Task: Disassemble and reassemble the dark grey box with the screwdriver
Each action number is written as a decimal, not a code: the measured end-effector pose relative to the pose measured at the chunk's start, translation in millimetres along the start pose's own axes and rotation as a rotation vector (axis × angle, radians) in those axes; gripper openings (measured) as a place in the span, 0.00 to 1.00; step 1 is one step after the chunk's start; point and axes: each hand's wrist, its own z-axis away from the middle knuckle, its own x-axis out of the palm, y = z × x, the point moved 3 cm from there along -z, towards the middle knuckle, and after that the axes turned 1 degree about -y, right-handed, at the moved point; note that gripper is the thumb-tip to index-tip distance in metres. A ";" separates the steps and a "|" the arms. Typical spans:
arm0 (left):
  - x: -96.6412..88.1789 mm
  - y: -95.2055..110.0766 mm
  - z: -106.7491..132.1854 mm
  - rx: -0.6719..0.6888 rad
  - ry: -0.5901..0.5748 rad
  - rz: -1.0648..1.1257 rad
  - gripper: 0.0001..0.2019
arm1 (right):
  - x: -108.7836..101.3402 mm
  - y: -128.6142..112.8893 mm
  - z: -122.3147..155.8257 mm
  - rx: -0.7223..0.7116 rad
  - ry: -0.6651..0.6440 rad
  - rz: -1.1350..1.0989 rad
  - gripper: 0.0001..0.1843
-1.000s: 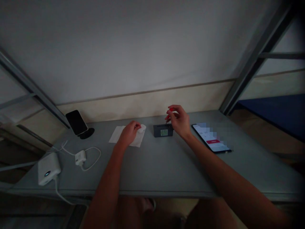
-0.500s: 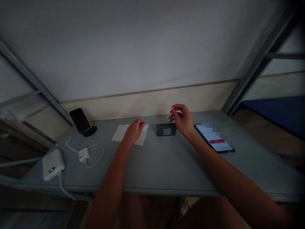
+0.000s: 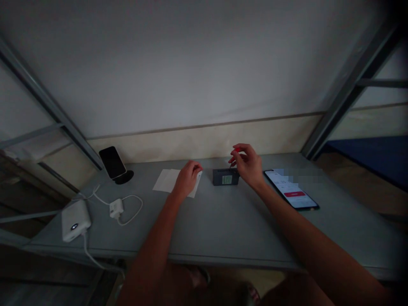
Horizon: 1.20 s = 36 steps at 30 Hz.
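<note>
My right hand (image 3: pixel 249 165) pinches a small red-handled screwdriver (image 3: pixel 236 150), most of it covered by my fingers. Its thin shaft points down at the right end of a dark, slotted box (image 3: pixel 218 178) with a pale green label. The box stands on the table just left of this hand. My left hand (image 3: pixel 187 178) rests over a creased sheet of white paper (image 3: pixel 164 181), to the left of the box. Its fingers are closed together near the paper's right edge; whatever they may hold is too small to make out.
A phone (image 3: pixel 291 190) with a lit screen lies on the grey table (image 3: pixel 223 229) at right. Toward the left are a dark-screened phone (image 3: pixel 112 162) on a stand, a white power bank (image 3: pixel 75 221) and a white adapter (image 3: pixel 116 208) with cables. A wall (image 3: pixel 197 76) rises behind.
The whole view has shifted slightly, so everything sits a little lower and further right. Both hands keep nearly the same pose beside the paper and the box.
</note>
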 end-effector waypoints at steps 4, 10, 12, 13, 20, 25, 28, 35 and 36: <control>-7.2 -6.6 -3.1 -0.111 0.101 0.272 0.13 | 0.4 0.5 -0.8 0.002 -0.013 -0.003 0.18; -31.4 -25.6 -5.7 -0.268 0.264 0.401 0.24 | 0.4 -0.1 -1.5 -0.005 -0.025 0.009 0.19; -31.3 -30.1 -5.5 -0.307 0.290 0.420 0.25 | -0.1 1.1 -2.3 0.003 -0.026 -0.001 0.20; -29.3 -30.9 -5.3 -0.311 0.287 0.430 0.25 | -0.4 1.8 -2.7 0.009 -0.026 -0.010 0.20; -3.8 -13.8 -1.4 -0.205 0.176 0.339 0.12 | -2.4 3.1 -6.0 0.009 -0.018 -0.049 0.21; 25.2 18.2 -8.4 -0.055 0.141 0.106 0.07 | -8.8 0.2 -10.3 0.002 0.001 -0.042 0.17; 52.8 44.6 -20.4 0.153 -0.006 -0.020 0.08 | -13.4 -0.5 -12.1 -0.013 0.028 -0.021 0.16; 89.8 68.9 -27.5 0.177 -0.029 -0.290 0.10 | -18.6 -1.4 -10.9 -0.056 0.100 0.053 0.13; 90.4 69.3 -25.4 0.172 -0.015 -0.305 0.10 | -18.5 -1.8 -10.8 -0.055 0.097 0.051 0.13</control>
